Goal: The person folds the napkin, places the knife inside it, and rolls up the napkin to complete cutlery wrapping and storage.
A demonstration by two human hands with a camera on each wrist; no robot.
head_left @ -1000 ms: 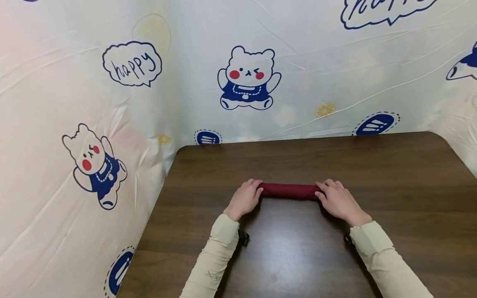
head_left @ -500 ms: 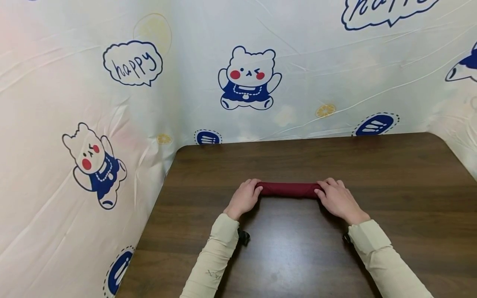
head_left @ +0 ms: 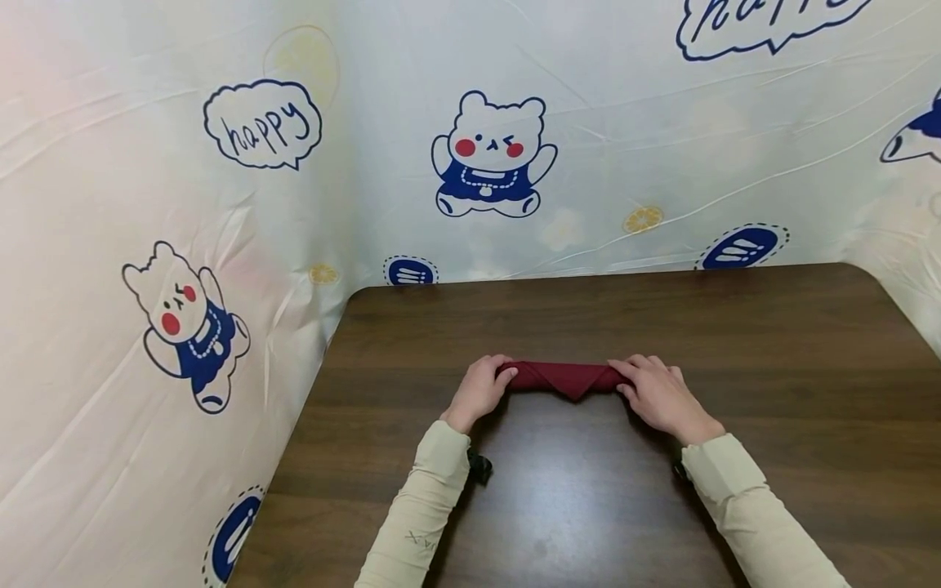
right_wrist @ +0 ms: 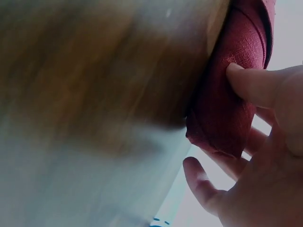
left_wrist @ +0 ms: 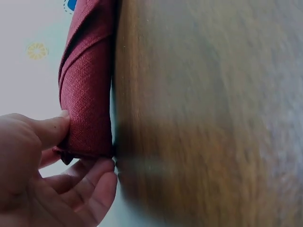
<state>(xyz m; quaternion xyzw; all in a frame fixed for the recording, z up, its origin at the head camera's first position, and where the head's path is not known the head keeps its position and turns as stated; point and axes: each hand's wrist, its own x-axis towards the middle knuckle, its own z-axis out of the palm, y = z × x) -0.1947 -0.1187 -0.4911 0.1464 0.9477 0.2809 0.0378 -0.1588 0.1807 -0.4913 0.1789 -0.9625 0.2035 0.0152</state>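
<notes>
A dark red cloth (head_left: 562,376), rolled into a tube, lies across the table, and a triangular corner of it points toward the person. My left hand (head_left: 481,390) holds the roll's left end. In the left wrist view, the thumb presses one side of the cloth (left_wrist: 90,94) while the fingers curl by its end. The right end is held by my right hand (head_left: 657,397). The right wrist view has the thumb on the cloth (right_wrist: 225,101) and other fingers partly hidden behind it, with one finger off the roll's end.
The brown wooden table (head_left: 573,490) has rounded far corners. Pale curtains (head_left: 382,163) printed with cartoon bears and "happy" bubbles hang along its back and sides. Dark wrist devices (head_left: 480,468) sit at both cuffs.
The roll has turned under the hands, so a pointed corner now shows at its near side. My right hand has shifted slightly left; the left has barely moved.
</notes>
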